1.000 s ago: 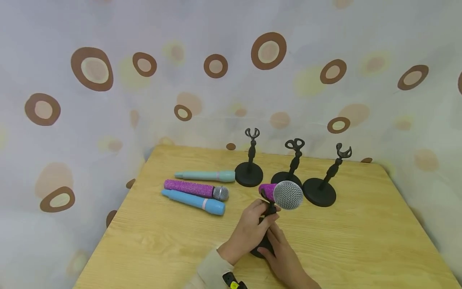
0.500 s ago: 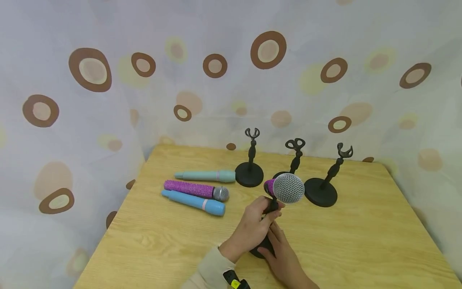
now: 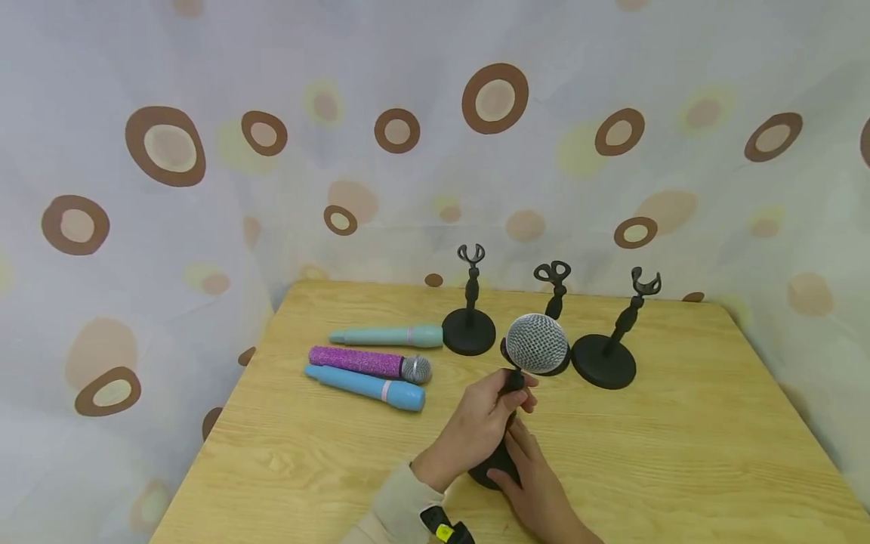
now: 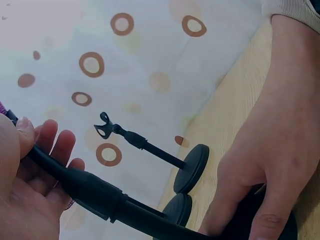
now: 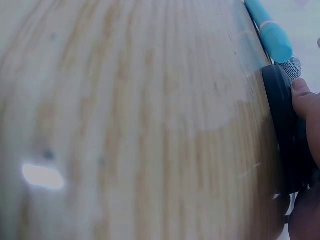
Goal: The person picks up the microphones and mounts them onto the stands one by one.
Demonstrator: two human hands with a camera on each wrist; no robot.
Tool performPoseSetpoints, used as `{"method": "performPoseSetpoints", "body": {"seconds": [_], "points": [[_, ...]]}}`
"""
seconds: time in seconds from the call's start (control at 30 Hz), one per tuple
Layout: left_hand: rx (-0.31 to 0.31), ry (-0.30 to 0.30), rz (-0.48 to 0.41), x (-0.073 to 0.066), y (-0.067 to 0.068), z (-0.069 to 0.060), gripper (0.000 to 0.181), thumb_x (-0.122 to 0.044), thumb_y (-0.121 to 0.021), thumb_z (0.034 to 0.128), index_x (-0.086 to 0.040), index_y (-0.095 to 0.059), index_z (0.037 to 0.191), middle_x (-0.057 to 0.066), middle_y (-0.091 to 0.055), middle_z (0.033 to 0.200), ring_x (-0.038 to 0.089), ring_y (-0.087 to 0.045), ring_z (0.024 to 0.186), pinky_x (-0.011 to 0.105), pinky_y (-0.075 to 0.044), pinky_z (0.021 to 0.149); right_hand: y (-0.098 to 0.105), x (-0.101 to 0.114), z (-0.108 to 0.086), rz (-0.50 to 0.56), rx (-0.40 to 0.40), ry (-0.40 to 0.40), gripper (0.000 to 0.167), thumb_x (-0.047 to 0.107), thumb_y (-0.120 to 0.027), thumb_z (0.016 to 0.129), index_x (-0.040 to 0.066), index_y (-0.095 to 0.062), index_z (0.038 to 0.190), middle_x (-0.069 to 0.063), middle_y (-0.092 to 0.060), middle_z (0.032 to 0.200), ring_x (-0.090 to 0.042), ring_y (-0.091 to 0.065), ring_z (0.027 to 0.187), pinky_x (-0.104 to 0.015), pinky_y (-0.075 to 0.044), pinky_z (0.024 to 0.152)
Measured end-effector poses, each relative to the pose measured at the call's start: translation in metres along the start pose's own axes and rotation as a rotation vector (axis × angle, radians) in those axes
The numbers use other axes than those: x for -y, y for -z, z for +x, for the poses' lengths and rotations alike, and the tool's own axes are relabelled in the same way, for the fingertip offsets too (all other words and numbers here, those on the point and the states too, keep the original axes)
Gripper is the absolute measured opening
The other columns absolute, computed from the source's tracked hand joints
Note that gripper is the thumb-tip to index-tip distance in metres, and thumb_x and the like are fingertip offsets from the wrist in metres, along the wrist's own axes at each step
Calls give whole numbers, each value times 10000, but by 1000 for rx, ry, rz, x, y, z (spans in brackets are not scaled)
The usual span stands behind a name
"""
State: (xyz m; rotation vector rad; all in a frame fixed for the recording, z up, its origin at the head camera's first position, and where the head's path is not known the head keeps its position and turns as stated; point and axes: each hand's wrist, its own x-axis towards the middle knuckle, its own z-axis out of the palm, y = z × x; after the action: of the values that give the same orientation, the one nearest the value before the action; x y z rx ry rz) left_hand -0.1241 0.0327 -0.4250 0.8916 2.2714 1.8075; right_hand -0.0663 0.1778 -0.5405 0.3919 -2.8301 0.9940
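Note:
A silver mesh microphone head (image 3: 537,344) faces the head camera from atop a black stand, whose round base (image 3: 484,473) is low in the middle of the table. My left hand (image 3: 469,427) grips the stand's neck just under the clip; in the left wrist view its thumb and fingers curl round the upper stem (image 4: 90,187). Lower down, my right hand (image 3: 540,483) holds the base, its thumb on the disc (image 5: 282,125) in the right wrist view. Most of the microphone's handle is hidden behind its head.
Behind stand three black stands with clips: left (image 3: 469,332), middle (image 3: 553,306) and right (image 3: 603,363). To the left lie a teal microphone (image 3: 387,336), a glittery purple one (image 3: 360,361) and a blue one (image 3: 367,385). A spotted cloth (image 3: 408,189) hangs behind the table.
The held microphone has tipped so its head sits higher and its purple handle has gone from sight in the head view. My left hand has shifted slightly with it; my right hand stays at the base.

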Motion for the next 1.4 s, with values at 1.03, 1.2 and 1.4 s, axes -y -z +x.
{"method": "performPoseSetpoints", "body": {"seconds": [1.03, 1.2, 1.4], "points": [[-30, -24, -66, -22, 9, 9, 235, -206, -483, 1041, -76, -606, 1194, 74, -687, 1023, 34, -646, 928, 198, -538, 905, 59, 25, 29, 472, 39, -63, 374, 113, -542, 1017, 32, -494, 1380, -179, -594, 1362, -283, -626, 1194, -377, -553, 959], [-40, -8, -62, -24, 10, 8, 234, -223, -498, 1034, -92, -620, 1185, 59, -694, 1015, 32, -649, 935, 201, -536, 903, 57, 21, 32, 421, 22, -1, 434, 41, -590, 976, 46, -478, 1396, -171, -613, 1335, -189, -657, 1126, -351, -575, 912], [-59, -27, -54, -24, 10, 7, 246, -247, -518, 1021, -95, -637, 1173, 58, -712, 1002, 34, -666, 925, 200, -548, 879, 55, 21, 34, 380, 18, 13, 426, 34, -617, 957, 50, -492, 1364, -164, -642, 1288, -225, -685, 1081, -330, -594, 859]]}}
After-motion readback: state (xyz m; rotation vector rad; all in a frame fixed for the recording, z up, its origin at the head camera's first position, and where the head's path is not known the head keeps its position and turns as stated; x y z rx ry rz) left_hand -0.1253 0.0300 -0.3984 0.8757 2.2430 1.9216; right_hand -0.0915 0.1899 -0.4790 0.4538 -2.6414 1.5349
